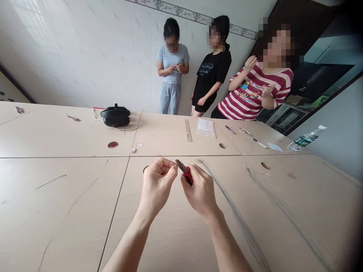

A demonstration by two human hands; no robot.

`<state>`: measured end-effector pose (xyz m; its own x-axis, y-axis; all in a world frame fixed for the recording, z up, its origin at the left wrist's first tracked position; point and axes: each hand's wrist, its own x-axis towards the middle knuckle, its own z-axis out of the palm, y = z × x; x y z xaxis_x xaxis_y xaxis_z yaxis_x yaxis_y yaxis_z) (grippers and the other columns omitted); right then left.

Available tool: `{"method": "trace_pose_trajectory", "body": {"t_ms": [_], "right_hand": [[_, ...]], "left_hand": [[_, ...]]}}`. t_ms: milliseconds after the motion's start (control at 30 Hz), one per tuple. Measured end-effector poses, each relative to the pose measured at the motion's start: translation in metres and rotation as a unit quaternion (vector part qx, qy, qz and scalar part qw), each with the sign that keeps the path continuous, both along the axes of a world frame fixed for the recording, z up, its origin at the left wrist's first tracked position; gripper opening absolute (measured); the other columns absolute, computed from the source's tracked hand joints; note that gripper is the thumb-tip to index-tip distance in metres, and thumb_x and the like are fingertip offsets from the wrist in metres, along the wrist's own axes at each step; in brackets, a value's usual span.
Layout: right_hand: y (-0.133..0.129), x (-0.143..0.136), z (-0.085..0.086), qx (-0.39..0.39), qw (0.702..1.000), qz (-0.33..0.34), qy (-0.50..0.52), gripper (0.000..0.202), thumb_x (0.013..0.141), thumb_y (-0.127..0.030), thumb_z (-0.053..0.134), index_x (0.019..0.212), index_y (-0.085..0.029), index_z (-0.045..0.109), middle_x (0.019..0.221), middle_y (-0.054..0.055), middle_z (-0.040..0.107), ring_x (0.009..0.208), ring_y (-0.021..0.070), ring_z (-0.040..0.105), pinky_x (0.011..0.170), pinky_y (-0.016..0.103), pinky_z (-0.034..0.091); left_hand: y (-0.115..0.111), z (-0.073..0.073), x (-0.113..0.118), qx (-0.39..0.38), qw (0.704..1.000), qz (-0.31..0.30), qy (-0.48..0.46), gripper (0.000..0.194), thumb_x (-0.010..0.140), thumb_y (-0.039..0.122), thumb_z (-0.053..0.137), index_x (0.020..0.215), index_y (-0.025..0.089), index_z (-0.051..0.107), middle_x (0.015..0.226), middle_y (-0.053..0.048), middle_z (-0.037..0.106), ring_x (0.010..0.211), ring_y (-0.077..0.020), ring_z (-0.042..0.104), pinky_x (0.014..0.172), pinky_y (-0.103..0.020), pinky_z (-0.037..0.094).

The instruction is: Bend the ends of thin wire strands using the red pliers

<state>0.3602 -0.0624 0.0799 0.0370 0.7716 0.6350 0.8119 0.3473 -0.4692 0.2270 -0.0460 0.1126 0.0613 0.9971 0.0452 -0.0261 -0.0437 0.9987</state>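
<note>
My right hand (200, 187) is wrapped round red-handled pliers (185, 172), whose dark jaws point up and left. Close beside the jaws, my left hand (160, 181) has its thumb and forefinger pinched together; whatever they hold is too small to make out. Both hands are above the pale table (70, 211), near its middle seam. A bundle of thin grey wires (235, 211) runs from just beyond my right hand toward the lower right. Farther right lies a second, thinner wire bundle (286, 211).
Across the table stand three people. At its far side are a black case (115, 115) with a white cable, a ruler (188, 130), a plastic packet (206, 127), pens and a water bottle (306, 139). Loose wires (51, 181) lie at the left; round holes (112, 144) pierce the tabletop.
</note>
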Motion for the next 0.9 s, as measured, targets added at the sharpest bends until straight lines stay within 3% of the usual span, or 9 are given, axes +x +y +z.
{"method": "trace_pose_trajectory", "body": {"t_ms": [400, 667, 800, 900], "right_hand": [[-0.0001, 0.0011, 0.0009, -0.019, 1.0, -0.001, 0.016, 0.014, 0.084, -0.015, 0.049, 0.072, -0.022, 0.048, 0.059, -0.003, 0.052, 0.048, 0.0128, 0.044, 0.049, 0.025, 0.032], [0.0006, 0.004, 0.0021, -0.024, 0.999, -0.014, 0.024, 0.012, 0.081, -0.013, 0.047, 0.073, -0.021, 0.049, 0.059, -0.003, 0.051, 0.049, 0.0124, 0.041, 0.049, 0.024, 0.03], [0.0008, 0.0048, 0.0028, -0.051, 0.997, -0.009, 0.049, 0.013, 0.08, -0.013, 0.047, 0.071, -0.022, 0.049, 0.059, -0.004, 0.047, 0.05, 0.012, 0.038, 0.049, 0.024, 0.029], [-0.0007, 0.0041, 0.0064, -0.1, 0.99, 0.017, 0.098, 0.016, 0.084, -0.018, 0.048, 0.068, -0.022, 0.047, 0.057, -0.006, 0.04, 0.049, 0.0114, 0.033, 0.048, 0.024, 0.027]], "left_hand": [[-0.0004, 0.0024, 0.0012, -0.001, 1.0, -0.006, 0.01, 0.018, 0.081, 0.031, 0.063, 0.07, 0.018, 0.058, 0.052, 0.008, 0.037, 0.045, -0.0056, 0.018, 0.04, -0.021, 0.016], [-0.0009, 0.0067, 0.0017, -0.022, 0.998, -0.046, 0.046, 0.014, 0.079, 0.027, 0.057, 0.072, 0.017, 0.064, 0.048, 0.008, 0.034, 0.044, -0.0064, 0.018, 0.041, -0.021, 0.014], [-0.0008, 0.0027, 0.0023, -0.023, 0.996, -0.055, 0.061, 0.017, 0.079, 0.023, 0.053, 0.082, 0.017, 0.069, 0.047, 0.009, 0.025, 0.043, -0.007, 0.016, 0.04, -0.021, 0.012], [-0.0006, 0.0022, 0.0022, -0.012, 0.997, -0.048, 0.061, 0.019, 0.078, 0.022, 0.051, 0.081, 0.016, 0.069, 0.047, 0.009, 0.026, 0.043, -0.0066, 0.016, 0.04, -0.021, 0.013]]}}
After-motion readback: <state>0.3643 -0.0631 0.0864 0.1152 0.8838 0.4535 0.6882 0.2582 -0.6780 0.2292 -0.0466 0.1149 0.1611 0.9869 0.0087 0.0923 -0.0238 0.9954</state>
